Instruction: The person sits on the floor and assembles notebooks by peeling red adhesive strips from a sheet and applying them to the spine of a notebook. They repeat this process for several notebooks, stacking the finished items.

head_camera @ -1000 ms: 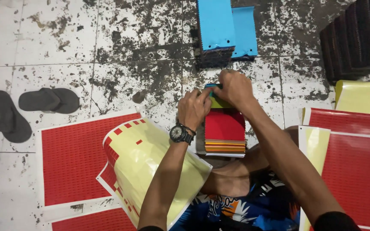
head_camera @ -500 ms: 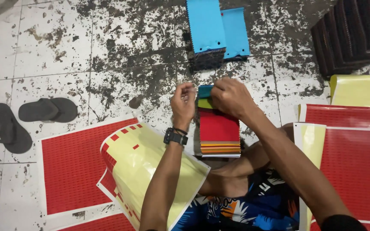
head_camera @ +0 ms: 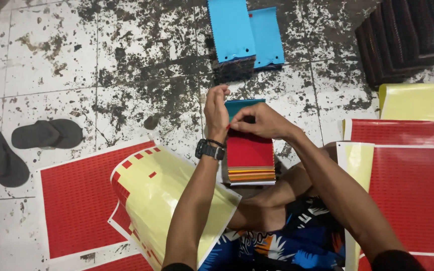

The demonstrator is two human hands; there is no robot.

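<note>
A stack of colour swatches rests on my lap, red on top with orange and yellow edges showing below. A teal swatch sticks out at its far end. My left hand, with a black watch on the wrist, pinches the teal swatch's left edge, fingers curled upward. My right hand presses its fingertips down where the teal swatch meets the red one. What lies under the fingertips is hidden.
Two blue swatch stacks lie on the stained tile floor ahead. Red sticker sheets and a curled yellow backing sheet flank me. Dark flip-flops lie left, a dark ridged stack top right.
Both hands have shifted slightly toward the far end of the stack. The left hand's fingers have lifted higher beside the teal swatch.
</note>
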